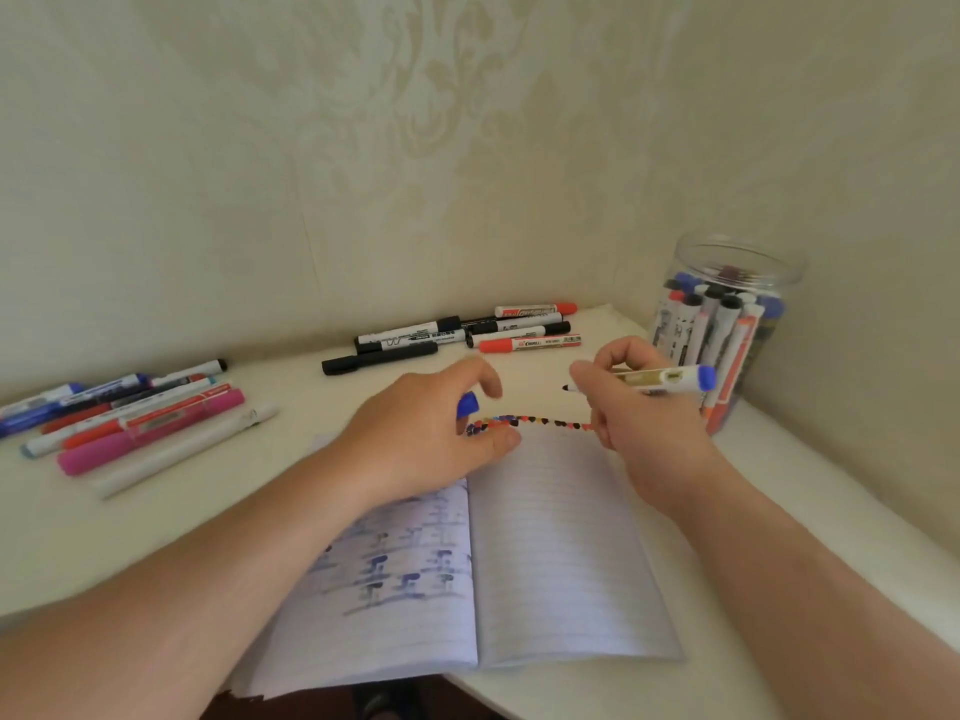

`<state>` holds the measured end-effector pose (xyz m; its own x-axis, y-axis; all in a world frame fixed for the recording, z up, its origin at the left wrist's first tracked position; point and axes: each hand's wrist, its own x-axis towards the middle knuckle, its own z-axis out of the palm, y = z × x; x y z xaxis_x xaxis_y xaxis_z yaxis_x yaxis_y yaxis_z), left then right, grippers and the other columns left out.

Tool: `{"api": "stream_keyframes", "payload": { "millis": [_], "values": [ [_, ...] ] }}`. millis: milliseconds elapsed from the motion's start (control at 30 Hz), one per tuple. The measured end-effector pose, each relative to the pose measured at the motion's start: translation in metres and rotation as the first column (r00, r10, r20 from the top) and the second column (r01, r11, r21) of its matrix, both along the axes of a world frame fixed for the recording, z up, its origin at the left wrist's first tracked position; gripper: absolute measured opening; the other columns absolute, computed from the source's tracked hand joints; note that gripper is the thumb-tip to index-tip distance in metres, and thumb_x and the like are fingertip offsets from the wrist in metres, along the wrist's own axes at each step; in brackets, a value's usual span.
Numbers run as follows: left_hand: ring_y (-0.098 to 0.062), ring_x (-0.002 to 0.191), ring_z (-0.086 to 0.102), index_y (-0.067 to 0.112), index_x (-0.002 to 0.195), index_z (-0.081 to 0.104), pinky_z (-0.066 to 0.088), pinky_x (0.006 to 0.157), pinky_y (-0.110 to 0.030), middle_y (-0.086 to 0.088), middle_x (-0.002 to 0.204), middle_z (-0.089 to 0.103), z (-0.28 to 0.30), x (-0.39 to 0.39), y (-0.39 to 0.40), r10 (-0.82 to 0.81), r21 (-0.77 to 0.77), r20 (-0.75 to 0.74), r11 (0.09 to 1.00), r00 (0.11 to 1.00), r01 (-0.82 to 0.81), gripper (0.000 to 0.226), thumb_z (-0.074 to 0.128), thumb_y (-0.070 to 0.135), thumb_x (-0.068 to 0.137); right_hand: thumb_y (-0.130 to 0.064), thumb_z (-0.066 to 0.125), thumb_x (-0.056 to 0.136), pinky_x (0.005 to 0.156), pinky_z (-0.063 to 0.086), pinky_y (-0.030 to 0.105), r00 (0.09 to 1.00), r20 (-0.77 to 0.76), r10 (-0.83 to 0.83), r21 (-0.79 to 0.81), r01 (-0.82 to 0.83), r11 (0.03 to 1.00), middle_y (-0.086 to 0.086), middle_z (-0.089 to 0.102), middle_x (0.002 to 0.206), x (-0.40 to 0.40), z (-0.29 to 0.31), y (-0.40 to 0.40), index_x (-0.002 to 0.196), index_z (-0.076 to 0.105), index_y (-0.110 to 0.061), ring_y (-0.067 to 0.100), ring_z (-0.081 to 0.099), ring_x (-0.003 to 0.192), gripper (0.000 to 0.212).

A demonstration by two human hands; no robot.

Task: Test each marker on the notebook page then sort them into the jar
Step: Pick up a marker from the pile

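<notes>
So the white marker with the blue end (660, 380) sits uncapped in the right hand (639, 407), right of centre, fingers pinched round the barrel, dark tip pointing left above the top edge of the open lined notebook (519, 553). The left hand (431, 433) is curled around the small blue cap (467, 405), which only partly peeks out between the fingers. A row of little coloured test dots (530, 422) runs along the top of the right page, with both ends of the row tucked behind the hands. The left page has blue scribbles, half covered by the left forearm.

The clear plastic jar (727, 324), on the right near the wall, is packed with upright markers. A loose bunch of black and red markers (457, 332) lies at the back of the white bench (208, 511), and another mixed pile with a pink one (130, 418) runs off the left edge of the frame. The notebook's bottom corner hangs over the bench's near edge. There's bare bench between the two piles.
</notes>
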<state>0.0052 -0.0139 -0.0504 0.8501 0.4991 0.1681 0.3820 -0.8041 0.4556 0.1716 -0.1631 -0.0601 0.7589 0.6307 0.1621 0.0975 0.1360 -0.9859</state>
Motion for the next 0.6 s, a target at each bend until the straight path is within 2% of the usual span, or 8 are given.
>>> {"api": "stream_keyframes", "payload": {
  "millis": [33, 100, 200, 267, 367, 500, 600],
  "values": [
    [-0.005, 0.074, 0.058, 0.053, 0.107, 0.051, 0.048, 0.067, -0.030, 0.013, 0.074, 0.062, -0.005, -0.001, -0.001, 0.008, 0.011, -0.033, 1.000, 0.999, -0.008, 0.038, 0.065, 0.075, 0.078, -0.016, 0.079, 0.089, 0.046, 0.033, 0.026, 0.996, 0.088, -0.015, -0.067, 0.021, 0.998, -0.001, 0.050, 0.058, 0.000, -0.002, 0.001, 0.077, 0.054, -0.020, 0.016, 0.041, 0.050, 0.028],
    [-0.002, 0.078, 0.057, 0.055, 0.109, 0.054, 0.047, 0.067, -0.028, 0.015, 0.078, 0.062, -0.013, -0.001, -0.003, 0.028, 0.026, -0.086, 0.999, 0.996, -0.026, 0.047, 0.067, 0.080, 0.072, -0.022, 0.086, 0.084, 0.047, 0.041, 0.026, 0.984, 0.178, -0.008, -0.140, 0.033, 0.990, -0.002, 0.057, 0.058, -0.004, -0.003, 0.001, 0.083, 0.057, -0.016, 0.013, 0.050, 0.051, 0.029],
    [-0.009, 0.092, 0.056, 0.059, 0.125, 0.045, 0.048, 0.077, -0.032, 0.020, 0.087, 0.056, -0.015, 0.003, -0.001, 0.049, 0.029, -0.172, 0.999, 0.984, -0.044, 0.070, 0.066, 0.087, 0.064, -0.025, 0.090, 0.080, 0.053, 0.048, 0.022, 0.971, 0.238, 0.016, -0.152, 0.021, 0.988, -0.001, 0.066, 0.064, -0.008, -0.001, 0.000, 0.085, 0.065, -0.011, 0.008, 0.060, 0.058, 0.029],
    [-0.012, 0.098, 0.053, 0.061, 0.129, 0.044, 0.048, 0.080, -0.032, 0.022, 0.098, 0.057, -0.012, 0.008, 0.002, 0.053, 0.042, -0.231, 0.998, 0.971, -0.045, 0.078, 0.065, 0.091, 0.060, -0.020, 0.090, 0.080, 0.058, 0.051, 0.021, 0.964, 0.260, 0.064, -0.180, -0.016, 0.984, 0.001, 0.072, 0.073, -0.009, -0.002, 0.001, 0.085, 0.071, -0.017, 0.007, 0.064, 0.065, 0.020],
    [-0.011, 0.097, 0.054, 0.061, 0.123, 0.054, 0.045, 0.076, -0.031, 0.021, 0.106, 0.060, -0.009, 0.013, 0.004, 0.069, 0.080, -0.251, 0.995, 0.966, -0.051, 0.074, 0.063, 0.094, 0.057, -0.018, 0.085, 0.084, 0.054, 0.044, 0.017, 0.946, 0.310, 0.097, -0.260, -0.014, 0.966, -0.002, 0.072, 0.072, -0.010, -0.004, 0.003, 0.079, 0.073, -0.022, 0.004, 0.059, 0.061, 0.014],
    [-0.011, 0.094, 0.053, 0.061, 0.117, 0.062, 0.043, 0.074, -0.030, 0.021, 0.096, 0.057, -0.016, 0.013, 0.001, 0.129, 0.118, -0.196, 0.987, 0.972, -0.107, 0.064, 0.057, 0.094, 0.063, -0.015, 0.079, 0.084, 0.050, 0.041, 0.019, 0.948, 0.311, 0.065, -0.314, 0.037, 0.949, -0.003, 0.069, 0.065, -0.011, -0.002, 0.008, 0.072, 0.065, -0.016, 0.007, 0.052, 0.056, 0.018],
    [-0.011, 0.090, 0.051, 0.060, 0.115, 0.063, 0.042, 0.072, -0.030, 0.020, 0.090, 0.054, -0.017, 0.012, 0.000, 0.138, 0.113, -0.188, 0.987, 0.972, -0.118, 0.061, 0.056, 0.094, 0.064, -0.012, 0.078, 0.081, 0.049, 0.040, 0.028, 0.956, 0.280, 0.085, -0.365, 0.025, 0.931, 0.007, 0.062, 0.060, -0.006, 0.007, 0.012, 0.076, 0.061, -0.014, 0.014, 0.048, 0.053, 0.017]
  ]
}}
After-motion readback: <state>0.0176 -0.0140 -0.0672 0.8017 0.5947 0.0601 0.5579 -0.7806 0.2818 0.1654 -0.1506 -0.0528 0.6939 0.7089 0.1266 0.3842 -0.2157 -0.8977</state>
